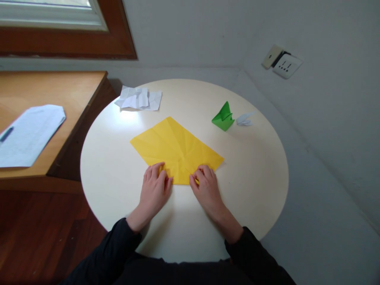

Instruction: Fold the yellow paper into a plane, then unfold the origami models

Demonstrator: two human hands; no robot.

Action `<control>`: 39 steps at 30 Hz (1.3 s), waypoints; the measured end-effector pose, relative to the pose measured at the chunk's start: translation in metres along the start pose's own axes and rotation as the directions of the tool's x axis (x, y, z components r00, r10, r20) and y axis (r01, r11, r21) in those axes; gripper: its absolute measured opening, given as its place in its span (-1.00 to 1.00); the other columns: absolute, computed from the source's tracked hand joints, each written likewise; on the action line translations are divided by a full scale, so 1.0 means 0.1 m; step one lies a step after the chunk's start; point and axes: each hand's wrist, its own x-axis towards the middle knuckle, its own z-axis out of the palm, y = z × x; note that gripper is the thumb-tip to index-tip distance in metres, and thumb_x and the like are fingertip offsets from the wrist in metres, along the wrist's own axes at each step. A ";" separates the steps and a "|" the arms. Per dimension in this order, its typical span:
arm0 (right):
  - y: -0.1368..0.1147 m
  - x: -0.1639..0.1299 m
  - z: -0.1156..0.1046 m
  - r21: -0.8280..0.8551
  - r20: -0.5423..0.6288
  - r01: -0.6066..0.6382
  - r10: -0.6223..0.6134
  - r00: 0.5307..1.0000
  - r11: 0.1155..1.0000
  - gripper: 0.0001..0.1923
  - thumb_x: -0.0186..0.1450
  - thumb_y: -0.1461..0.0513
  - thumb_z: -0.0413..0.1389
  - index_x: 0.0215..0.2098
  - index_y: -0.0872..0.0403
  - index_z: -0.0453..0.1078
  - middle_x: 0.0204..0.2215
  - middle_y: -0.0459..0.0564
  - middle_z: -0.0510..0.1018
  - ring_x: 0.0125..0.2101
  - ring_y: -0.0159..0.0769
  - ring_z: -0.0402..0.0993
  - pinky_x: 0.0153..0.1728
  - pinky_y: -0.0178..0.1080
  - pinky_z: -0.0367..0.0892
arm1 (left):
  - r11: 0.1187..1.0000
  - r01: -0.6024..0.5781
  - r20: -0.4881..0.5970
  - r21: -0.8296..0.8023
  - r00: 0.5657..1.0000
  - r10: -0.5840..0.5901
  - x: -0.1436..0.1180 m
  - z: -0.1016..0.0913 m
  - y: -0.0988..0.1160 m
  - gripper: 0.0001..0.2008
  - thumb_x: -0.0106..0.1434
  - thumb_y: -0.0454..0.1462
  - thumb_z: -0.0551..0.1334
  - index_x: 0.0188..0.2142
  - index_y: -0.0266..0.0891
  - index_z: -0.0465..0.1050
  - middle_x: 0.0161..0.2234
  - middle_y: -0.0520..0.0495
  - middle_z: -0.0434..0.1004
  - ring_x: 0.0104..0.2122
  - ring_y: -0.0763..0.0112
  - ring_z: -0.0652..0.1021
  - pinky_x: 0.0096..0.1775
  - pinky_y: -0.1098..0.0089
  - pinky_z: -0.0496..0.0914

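Sleeves: two, both black; the left and the right slant inward from the bottom edge, leaving the wrists bare.
Hands: two, side by side with a gap between them, backs upward, fingers bent.
Left hand: pointing forward and slightly right, pinching the near left part of the paper, index finger across it, thumb at the near edge.
Right hand: pointing forward and left, thumb and fingertips closed on the near edge.
Yellow paper: one sheet, creased, lying mid-tabletop; its near edge runs straight between the hands, and three corners show beyond them.
Round white tabletop: one, beneath the yellow paper.
Wooden tabletop: one, to the left, bearing written white paper with one pen on it.
Green folded paper: one, far right, points raised.
Small white folded piece: one, just right of the green.
White creased sheets: at least two, overlapping, far left; exact count unclear.
Wall plates: two, one beige, one white socket.
Window frame: one, brown, upper left.
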 end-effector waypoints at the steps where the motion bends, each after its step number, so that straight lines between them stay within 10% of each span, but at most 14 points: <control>1: 0.00 0.00 0.00 -0.002 0.000 0.000 0.000 1.000 1.000 -0.85 0.23 0.32 0.00 -0.50 0.07 0.28 -0.37 0.07 0.38 -0.31 -0.19 0.31 -0.30 -0.16 0.28 | 1.000 -0.003 -0.005 0.006 1.000 0.003 0.00 0.00 0.00 -0.86 0.26 -0.27 0.07 -0.42 -0.22 0.30 -0.03 -0.26 0.33 -0.01 0.08 0.32 0.01 0.01 0.28; 16: -0.01 0.00 0.01 -0.062 0.005 0.014 -0.014 1.000 0.998 -0.87 0.24 0.31 0.01 -0.46 0.10 0.32 -0.35 0.07 0.39 -0.30 -0.20 0.29 -0.28 -0.19 0.25 | 0.997 -0.027 -0.070 0.066 0.997 0.031 -0.01 0.05 -0.02 -0.82 0.26 -0.36 0.04 -0.17 -0.32 0.33 -0.07 -0.29 0.34 -0.03 0.11 0.35 0.00 0.05 0.32; 21: -0.02 0.00 -0.01 -0.079 0.003 0.018 -0.017 1.000 0.997 -0.87 0.25 0.31 0.00 -0.45 0.10 0.33 -0.35 0.07 0.39 -0.29 -0.20 0.28 -0.27 -0.19 0.24 | 0.976 -0.186 -0.106 0.115 0.974 0.198 -0.04 -0.01 0.05 -0.60 0.18 -0.49 0.03 -0.03 -0.17 0.37 0.08 -0.23 0.23 0.12 0.10 0.24 0.09 -0.03 0.21; 26: -0.04 -0.01 -0.02 -0.096 0.009 0.013 -0.012 1.000 0.995 -0.88 0.25 0.31 0.01 -0.44 0.10 0.33 -0.34 0.06 0.39 -0.28 -0.20 0.28 -0.27 -0.20 0.23 | 0.895 -0.438 0.070 0.085 0.898 0.434 -0.21 0.01 0.17 -0.60 0.23 -0.44 -0.03 0.02 -0.31 0.36 0.13 -0.26 0.29 0.16 0.18 0.25 0.16 0.06 0.16; 39: -0.03 -0.01 0.01 -0.088 0.004 -0.006 0.006 1.000 0.996 -0.86 0.26 0.30 0.00 -0.46 0.09 0.32 -0.36 0.05 0.40 -0.28 -0.19 0.29 -0.28 -0.19 0.22 | 0.908 -0.382 0.153 0.174 0.921 0.358 -0.37 0.07 0.29 -0.57 0.34 -0.27 -0.08 0.13 -0.45 0.21 0.13 -0.28 0.31 0.15 0.17 0.30 0.14 0.10 0.19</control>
